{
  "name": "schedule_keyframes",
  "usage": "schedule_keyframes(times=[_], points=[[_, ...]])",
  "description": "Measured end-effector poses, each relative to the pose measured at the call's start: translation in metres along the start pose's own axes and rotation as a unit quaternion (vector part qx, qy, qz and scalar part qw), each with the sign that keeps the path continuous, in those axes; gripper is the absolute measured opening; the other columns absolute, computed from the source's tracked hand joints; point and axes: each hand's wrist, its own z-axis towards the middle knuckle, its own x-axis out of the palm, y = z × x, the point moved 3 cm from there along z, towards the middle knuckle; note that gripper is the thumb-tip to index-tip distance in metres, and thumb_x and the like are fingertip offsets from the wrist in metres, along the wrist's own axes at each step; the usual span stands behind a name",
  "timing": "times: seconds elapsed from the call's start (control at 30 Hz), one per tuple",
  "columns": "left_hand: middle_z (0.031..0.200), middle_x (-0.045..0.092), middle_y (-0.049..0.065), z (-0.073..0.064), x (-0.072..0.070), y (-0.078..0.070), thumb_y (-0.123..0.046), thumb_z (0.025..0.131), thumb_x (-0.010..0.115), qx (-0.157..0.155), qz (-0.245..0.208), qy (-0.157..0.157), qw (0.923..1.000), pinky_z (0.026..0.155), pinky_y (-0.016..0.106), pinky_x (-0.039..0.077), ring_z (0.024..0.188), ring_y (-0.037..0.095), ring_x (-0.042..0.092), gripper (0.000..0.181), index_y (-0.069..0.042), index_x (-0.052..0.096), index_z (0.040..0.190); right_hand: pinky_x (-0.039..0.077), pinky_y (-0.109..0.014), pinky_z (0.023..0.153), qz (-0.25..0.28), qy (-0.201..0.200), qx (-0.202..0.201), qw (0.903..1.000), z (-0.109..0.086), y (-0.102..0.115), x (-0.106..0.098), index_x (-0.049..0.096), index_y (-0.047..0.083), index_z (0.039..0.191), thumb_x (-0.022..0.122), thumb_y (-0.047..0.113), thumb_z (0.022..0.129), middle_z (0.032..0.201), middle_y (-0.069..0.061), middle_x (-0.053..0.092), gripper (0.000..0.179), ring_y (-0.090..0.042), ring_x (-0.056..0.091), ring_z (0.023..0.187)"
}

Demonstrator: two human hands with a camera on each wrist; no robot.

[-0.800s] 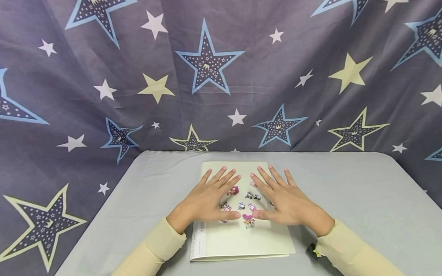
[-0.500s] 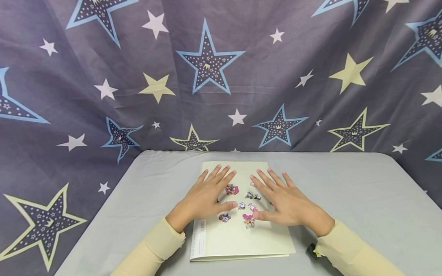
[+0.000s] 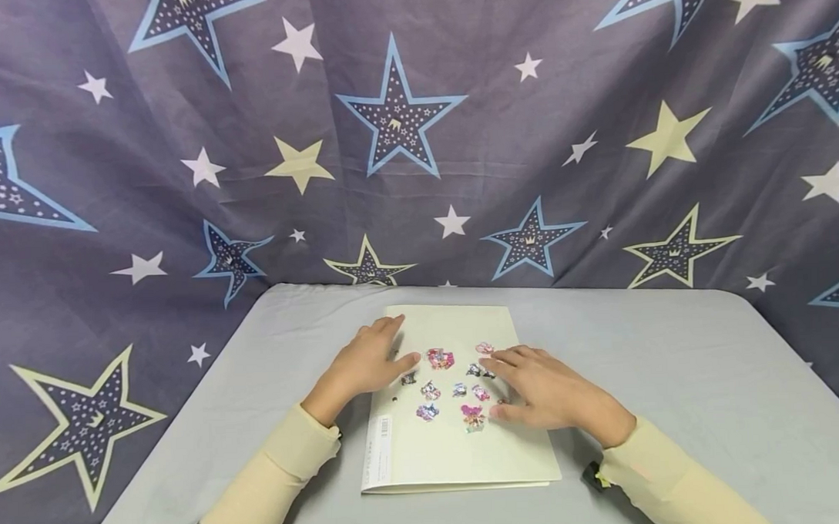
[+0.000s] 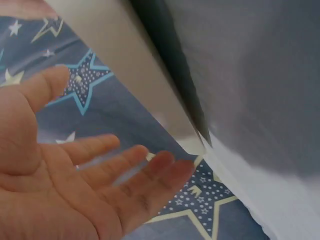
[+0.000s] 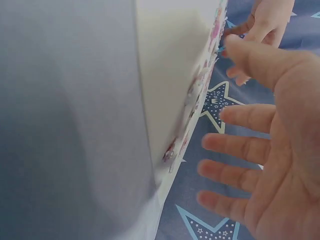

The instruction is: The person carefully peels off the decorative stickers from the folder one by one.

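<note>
A cream folder [image 3: 468, 461] lies on the table, with several small shiny cutouts, sticker-like in pink, purple and black, scattered over its upper half. My left hand [image 3: 364, 364] hovers at the folder's left edge, thumb apart from the fingers. Over the right part of the cutouts is my right hand [image 3: 552, 388], its fingertips near a black cutout [image 3: 473, 370] and its thumb beside a pink-orange cutout [image 3: 473, 419]. Both wrist views show bare palms with loosely extended fingers: the left palm [image 4: 65, 190] faces the folder edge, and the right palm [image 5: 280, 150] holds nothing.
The table [image 3: 673, 376] has a grey cloth cover. Behind it hangs a dark curtain [image 3: 499, 159] printed with stars. A white label strip [image 3: 380, 452] runs along the folder's lower left edge. A small black object [image 3: 593, 477] is beneath the right sleeve.
My left hand has moved left and turned on its side, uncovering cutouts on the left. The right hand's spread fingers have drawn together and lowered, showing the pink cutout at the top right.
</note>
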Motion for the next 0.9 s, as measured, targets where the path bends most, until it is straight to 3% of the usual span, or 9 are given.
schedule_keyframes(times=[0.17, 0.33, 0.47, 0.57, 0.7, 0.9], points=[[0.143, 0.049, 0.032, 0.004, -0.003, 0.012, -0.046, 0.098, 0.065, -0.051, -0.029, -0.011, 0.9982, 0.107, 0.060, 0.043, 0.128, 0.050, 0.052, 0.078, 0.009, 0.044, 0.149, 0.042, -0.054, 0.110, -0.006, 0.011, -0.020, 0.9997, -0.001, 0.001, -0.001, 0.060, 0.008, 0.141, 0.075, 0.037, 0.091, 0.136, -0.011, 0.063, 0.060, -0.033, 0.056, 0.127], [0.132, 0.055, 0.033, 0.005, -0.001, 0.025, -0.043, 0.099, 0.064, -0.094, -0.042, 0.003, 0.9947, 0.101, 0.058, 0.048, 0.118, 0.046, 0.058, 0.074, 0.015, 0.048, 0.141, 0.047, -0.052, 0.105, -0.009, 0.014, -0.045, 0.9989, -0.001, 0.002, -0.002, 0.072, 0.013, 0.118, 0.078, 0.022, 0.085, 0.116, -0.002, 0.069, 0.035, -0.027, 0.063, 0.114], [0.099, 0.067, 0.024, 0.004, 0.000, 0.030, -0.040, 0.099, 0.065, -0.112, -0.073, 0.029, 0.9906, 0.077, 0.046, 0.057, 0.083, 0.036, 0.071, 0.058, 0.014, 0.060, 0.123, 0.053, -0.046, 0.092, -0.013, 0.013, -0.049, 0.9986, -0.001, 0.002, -0.003, 0.074, 0.016, 0.101, 0.079, 0.020, 0.084, 0.101, 0.004, 0.070, 0.018, -0.020, 0.064, 0.099], [0.078, 0.064, 0.015, 0.003, 0.003, 0.031, -0.037, 0.098, 0.067, -0.125, -0.114, 0.050, 0.9843, 0.058, 0.037, 0.054, 0.056, 0.027, 0.068, 0.045, 0.008, 0.063, 0.103, 0.053, -0.039, 0.082, -0.016, 0.016, -0.050, 0.9985, 0.000, 0.001, -0.003, 0.073, 0.017, 0.093, 0.079, 0.020, 0.084, 0.091, 0.008, 0.067, 0.011, -0.013, 0.061, 0.088], [0.078, 0.062, 0.014, 0.002, 0.006, 0.033, -0.033, 0.097, 0.070, -0.144, -0.160, 0.064, 0.9744, 0.053, 0.033, 0.057, 0.054, 0.025, 0.068, 0.037, 0.002, 0.061, 0.091, 0.051, -0.035, 0.075, -0.004, 0.025, -0.052, 0.9984, 0.000, 0.001, -0.003, 0.069, 0.018, 0.085, 0.078, 0.016, 0.085, 0.081, 0.011, 0.060, 0.009, -0.009, 0.054, 0.078], [0.083, 0.063, 0.018, 0.002, 0.007, 0.033, -0.022, 0.095, 0.074, -0.155, -0.229, 0.084, 0.9575, 0.053, 0.036, 0.060, 0.056, 0.024, 0.069, 0.031, 0.005, 0.059, 0.096, 0.049, -0.029, 0.071, 0.015, 0.032, -0.050, 0.9981, 0.000, 0.002, -0.003, 0.069, 0.018, 0.082, 0.078, 0.009, 0.086, 0.076, 0.012, 0.056, 0.014, -0.006, 0.050, 0.074]])
